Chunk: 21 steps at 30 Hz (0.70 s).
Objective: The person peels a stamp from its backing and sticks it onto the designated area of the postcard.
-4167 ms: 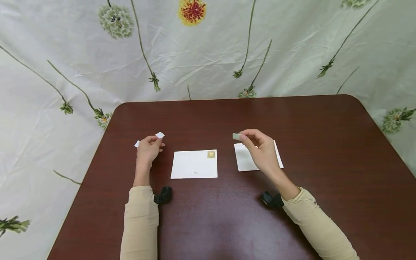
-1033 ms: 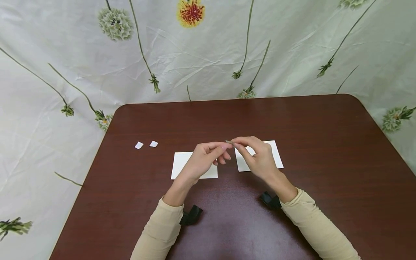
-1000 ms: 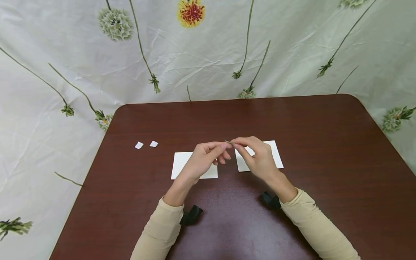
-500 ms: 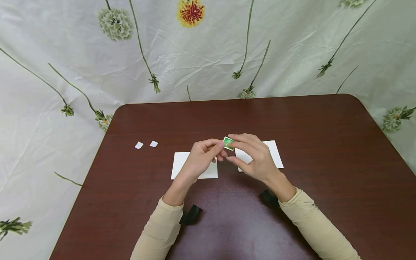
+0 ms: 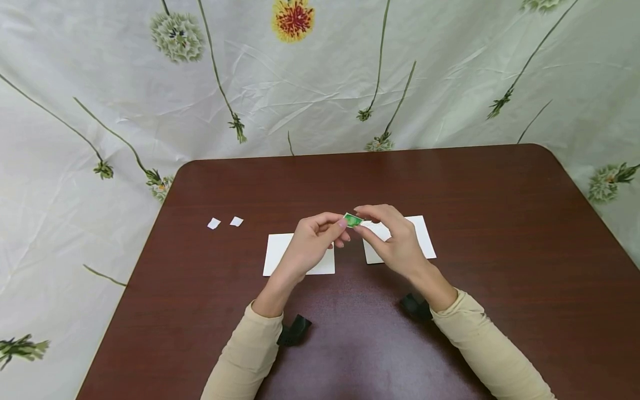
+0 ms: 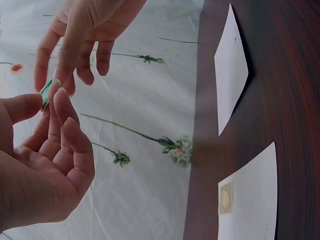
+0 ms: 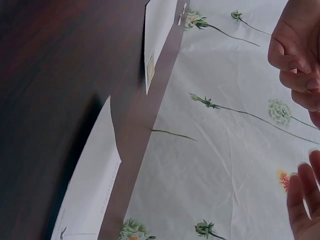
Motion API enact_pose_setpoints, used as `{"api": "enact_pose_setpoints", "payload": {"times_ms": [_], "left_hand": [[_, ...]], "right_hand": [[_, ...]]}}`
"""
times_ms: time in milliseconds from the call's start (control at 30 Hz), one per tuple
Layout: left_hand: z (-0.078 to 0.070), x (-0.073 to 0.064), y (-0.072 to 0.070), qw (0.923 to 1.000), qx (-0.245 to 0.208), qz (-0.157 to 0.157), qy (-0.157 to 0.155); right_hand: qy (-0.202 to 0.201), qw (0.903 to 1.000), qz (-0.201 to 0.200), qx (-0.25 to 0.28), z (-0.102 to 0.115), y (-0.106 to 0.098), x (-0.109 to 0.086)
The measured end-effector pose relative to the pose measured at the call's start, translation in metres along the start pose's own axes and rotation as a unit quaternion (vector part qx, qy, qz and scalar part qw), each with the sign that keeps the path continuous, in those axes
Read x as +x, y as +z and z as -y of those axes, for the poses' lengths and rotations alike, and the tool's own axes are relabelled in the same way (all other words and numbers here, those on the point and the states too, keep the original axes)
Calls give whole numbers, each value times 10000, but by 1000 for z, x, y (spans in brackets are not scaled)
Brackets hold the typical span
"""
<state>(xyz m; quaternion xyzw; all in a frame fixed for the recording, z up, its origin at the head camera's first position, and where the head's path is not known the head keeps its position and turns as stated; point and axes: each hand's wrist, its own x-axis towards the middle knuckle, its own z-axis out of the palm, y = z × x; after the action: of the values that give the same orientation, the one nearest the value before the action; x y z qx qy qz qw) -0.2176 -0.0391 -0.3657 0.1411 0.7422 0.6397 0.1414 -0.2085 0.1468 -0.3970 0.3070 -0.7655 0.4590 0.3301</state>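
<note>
My left hand (image 5: 315, 241) pinches a small green stamp (image 5: 353, 220) with a pale border between thumb and index finger, above the gap between two white envelopes. Close to the stamp's right end is my right hand (image 5: 397, 244). Its thumb tip is at the stamp, while its index finger arches above with a gap. The left envelope (image 5: 277, 250) lies partly hidden under my left hand; its gold stamp (image 6: 226, 198) shows in the left wrist view. My right hand covers part of the right envelope (image 5: 422, 233).
Two small white paper squares, one left (image 5: 214, 223) and one right (image 5: 236, 221), lie on the dark red-brown table (image 5: 280, 189) at the left. Behind the table's far edge hangs a pale cloth (image 5: 320, 83) with a flower print.
My left hand has let go of the paper squares and come over to the stamp, taking hold of it. My right fingers have spread from their pinch; the stamp has turned green side up.
</note>
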Motion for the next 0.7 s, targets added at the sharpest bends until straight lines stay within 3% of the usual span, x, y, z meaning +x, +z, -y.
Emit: {"api": "enact_pose_setpoints", "payload": {"times_ms": [167, 267, 500, 700], "left_hand": [[2, 1, 0, 10000, -18, 32, 77], [2, 1, 0, 9998, 3, 82, 153], [3, 1, 0, 9993, 272, 111, 241], [6, 2, 1, 9906, 1144, 3, 755]], "right_hand": [[-415, 9986, 329, -64, -1, 0, 0], [-430, 9980, 461, -87, -2, 1, 0], [-99, 9981, 602, 43, -4, 1, -2], [542, 9953, 671, 443, -4, -1, -3]]}}
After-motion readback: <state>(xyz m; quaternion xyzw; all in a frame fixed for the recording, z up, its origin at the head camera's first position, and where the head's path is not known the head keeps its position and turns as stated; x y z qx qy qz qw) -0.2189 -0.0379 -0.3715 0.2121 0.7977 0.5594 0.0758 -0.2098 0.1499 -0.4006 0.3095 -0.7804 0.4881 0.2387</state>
